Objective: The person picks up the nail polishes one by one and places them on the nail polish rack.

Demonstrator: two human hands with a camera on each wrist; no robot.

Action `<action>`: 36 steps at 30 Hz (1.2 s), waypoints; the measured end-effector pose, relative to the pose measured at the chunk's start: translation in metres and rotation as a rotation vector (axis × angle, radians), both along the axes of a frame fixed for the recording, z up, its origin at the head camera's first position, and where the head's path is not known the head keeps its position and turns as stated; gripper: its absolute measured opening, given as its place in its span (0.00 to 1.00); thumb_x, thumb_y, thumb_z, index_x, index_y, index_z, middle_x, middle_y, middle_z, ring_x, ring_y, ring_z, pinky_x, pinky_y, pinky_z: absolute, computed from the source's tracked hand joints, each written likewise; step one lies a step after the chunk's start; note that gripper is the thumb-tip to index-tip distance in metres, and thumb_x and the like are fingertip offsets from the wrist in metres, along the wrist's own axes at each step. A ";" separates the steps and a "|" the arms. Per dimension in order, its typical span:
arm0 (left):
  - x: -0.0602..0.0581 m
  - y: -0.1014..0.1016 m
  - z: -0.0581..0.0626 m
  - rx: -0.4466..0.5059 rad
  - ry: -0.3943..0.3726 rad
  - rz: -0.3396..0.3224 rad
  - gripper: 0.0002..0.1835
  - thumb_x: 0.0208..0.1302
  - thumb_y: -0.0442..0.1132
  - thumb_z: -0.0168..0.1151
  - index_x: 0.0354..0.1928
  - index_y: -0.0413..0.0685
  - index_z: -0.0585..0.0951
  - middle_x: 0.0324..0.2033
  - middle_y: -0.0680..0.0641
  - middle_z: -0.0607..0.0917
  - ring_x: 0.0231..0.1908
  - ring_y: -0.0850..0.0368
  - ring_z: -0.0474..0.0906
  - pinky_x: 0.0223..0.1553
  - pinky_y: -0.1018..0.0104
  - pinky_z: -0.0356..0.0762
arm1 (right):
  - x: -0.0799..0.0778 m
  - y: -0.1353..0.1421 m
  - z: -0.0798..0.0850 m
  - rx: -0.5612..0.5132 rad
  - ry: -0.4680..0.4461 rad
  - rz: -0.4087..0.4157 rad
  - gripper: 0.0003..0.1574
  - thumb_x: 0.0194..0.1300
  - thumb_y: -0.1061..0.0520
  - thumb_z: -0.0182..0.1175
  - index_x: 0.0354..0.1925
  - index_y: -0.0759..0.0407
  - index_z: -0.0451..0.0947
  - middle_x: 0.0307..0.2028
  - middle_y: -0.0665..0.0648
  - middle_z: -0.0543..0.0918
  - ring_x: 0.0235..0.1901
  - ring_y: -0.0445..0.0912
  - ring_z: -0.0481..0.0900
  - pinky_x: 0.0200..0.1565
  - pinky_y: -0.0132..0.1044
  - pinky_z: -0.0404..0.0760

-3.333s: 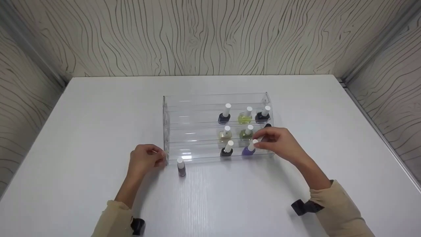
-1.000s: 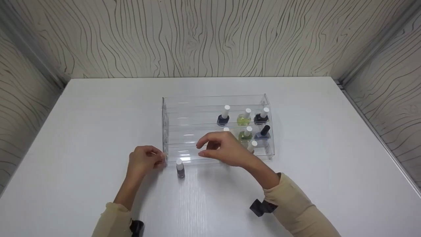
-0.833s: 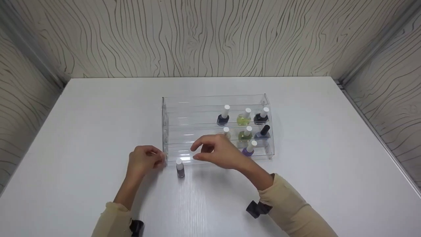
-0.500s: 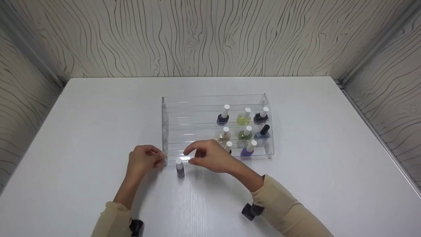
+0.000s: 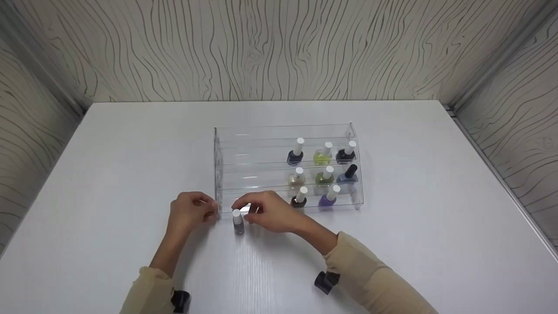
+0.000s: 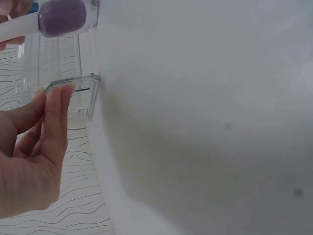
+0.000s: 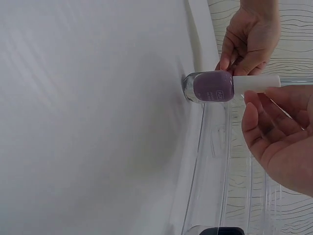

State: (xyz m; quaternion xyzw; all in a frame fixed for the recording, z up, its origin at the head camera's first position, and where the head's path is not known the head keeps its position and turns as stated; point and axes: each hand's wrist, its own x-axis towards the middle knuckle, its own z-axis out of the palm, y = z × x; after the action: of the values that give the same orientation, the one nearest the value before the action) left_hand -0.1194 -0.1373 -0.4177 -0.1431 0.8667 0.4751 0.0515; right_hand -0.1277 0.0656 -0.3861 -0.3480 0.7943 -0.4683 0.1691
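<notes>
My left hand [image 5: 190, 212] pinches the front left corner of a clear acrylic nail polish rack [image 5: 244, 174]; the left wrist view shows thumb and fingertips on its edge. A mauve nail polish bottle [image 7: 210, 87] with a white cap [image 5: 236, 214] stands upright on the table before the rack. My right hand [image 5: 272, 212] is at this bottle, index finger behind the cap and thumb to its right, with a small gap showing at the thumb. Whether any fingertip touches the cap I cannot tell.
Several nail polish bottles fill the rack's right half: a purple one [image 5: 327, 200], a dark one [image 5: 298, 201], a green one [image 5: 324, 178] and a black-capped blue-grey one [image 5: 348, 178] among them. The white table [image 5: 414, 174] ends at a patterned wall [image 5: 261, 52].
My right hand has left the purple bottle in the rack's front row and moved left to the mauve bottle. My left hand has stayed on the rack corner.
</notes>
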 end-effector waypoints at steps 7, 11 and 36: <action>0.005 0.002 0.012 0.016 0.011 -0.015 0.03 0.54 0.28 0.60 0.28 0.34 0.81 0.20 0.45 0.81 0.19 0.58 0.76 0.23 0.70 0.76 | -0.002 -0.003 -0.005 -0.003 0.007 0.021 0.16 0.56 0.69 0.58 0.45 0.66 0.78 0.40 0.58 0.81 0.27 0.40 0.74 0.30 0.27 0.74; 0.005 0.003 0.011 0.018 0.006 0.001 0.03 0.54 0.29 0.60 0.27 0.36 0.81 0.20 0.45 0.81 0.19 0.58 0.76 0.22 0.70 0.77 | -0.002 -0.003 -0.008 -0.012 -0.001 0.030 0.15 0.55 0.67 0.61 0.43 0.67 0.78 0.38 0.58 0.82 0.27 0.41 0.76 0.32 0.27 0.76; -0.025 -0.020 -0.074 0.006 0.031 0.007 0.02 0.54 0.35 0.63 0.29 0.44 0.82 0.23 0.47 0.82 0.21 0.57 0.78 0.24 0.66 0.78 | 0.003 0.005 -0.003 -0.043 0.012 -0.058 0.11 0.50 0.63 0.67 0.35 0.66 0.81 0.28 0.56 0.82 0.25 0.39 0.72 0.29 0.27 0.72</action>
State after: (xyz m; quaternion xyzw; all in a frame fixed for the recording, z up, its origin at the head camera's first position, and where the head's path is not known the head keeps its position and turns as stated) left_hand -0.1444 -0.1575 -0.4915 -0.1386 0.8655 0.4799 0.0368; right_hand -0.1250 0.0707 -0.3894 -0.3311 0.7948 -0.4879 0.1433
